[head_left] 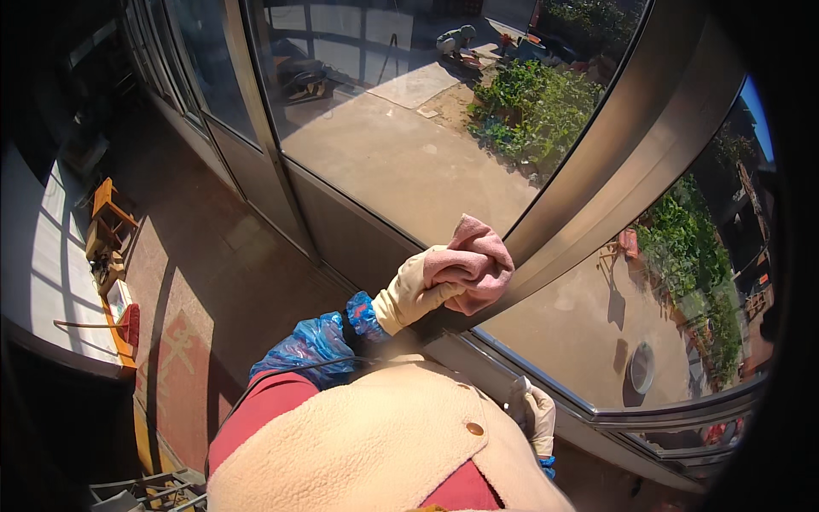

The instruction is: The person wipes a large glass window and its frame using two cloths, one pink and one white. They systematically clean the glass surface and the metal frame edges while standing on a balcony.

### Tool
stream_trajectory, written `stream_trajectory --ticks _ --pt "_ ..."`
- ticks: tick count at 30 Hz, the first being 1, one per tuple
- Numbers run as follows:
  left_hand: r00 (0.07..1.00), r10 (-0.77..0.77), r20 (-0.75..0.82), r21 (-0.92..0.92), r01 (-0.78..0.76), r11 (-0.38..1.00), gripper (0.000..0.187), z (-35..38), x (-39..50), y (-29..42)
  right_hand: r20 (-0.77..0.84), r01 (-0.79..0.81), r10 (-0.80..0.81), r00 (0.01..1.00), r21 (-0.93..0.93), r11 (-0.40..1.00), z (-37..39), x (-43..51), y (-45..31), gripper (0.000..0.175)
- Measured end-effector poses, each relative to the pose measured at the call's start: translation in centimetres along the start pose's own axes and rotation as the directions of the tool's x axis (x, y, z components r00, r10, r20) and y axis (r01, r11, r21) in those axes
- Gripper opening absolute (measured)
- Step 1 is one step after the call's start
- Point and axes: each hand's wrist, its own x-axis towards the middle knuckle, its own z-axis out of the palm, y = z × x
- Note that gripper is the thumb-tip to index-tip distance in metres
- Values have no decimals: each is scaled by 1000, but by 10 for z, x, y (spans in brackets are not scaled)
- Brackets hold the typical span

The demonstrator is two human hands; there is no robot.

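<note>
My left hand (409,291), in a cream rubber glove with a blue plastic sleeve cover (307,345), grips a bunched pink cloth (473,265). The cloth is against or just in front of the metal corner post (576,217) between two glass panes; contact is hard to judge. Low on the right, close to my body, is my right hand (536,413), also gloved. Its fingers are curled beside the window's lower frame (544,381), and whether they hold something is unclear.
Through the glass are a paved yard (397,160), green plants (537,109), a crouching person (457,41) and a round metal basin (641,368). Indoors on the left stand a wooden stool (109,205) and a red-headed brush (130,324). A dark cord (288,370) crosses my left arm.
</note>
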Motion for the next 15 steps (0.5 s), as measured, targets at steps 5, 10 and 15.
stream_trajectory --ticks 5,10,15 --pt "782 -607 -141 -794 277 541 58 -46 -41 -26 173 87 -10 985 -442 893 39 50 7 26" --pt "731 -629 -264 -824 168 541 61 -140 -114 -25 431 72 39 901 -239 968 100 72 15 33" --pt "761 -607 -230 -923 27 383 66 -174 -161 -11 536 127 60 842 -305 944 142 81 2 43"
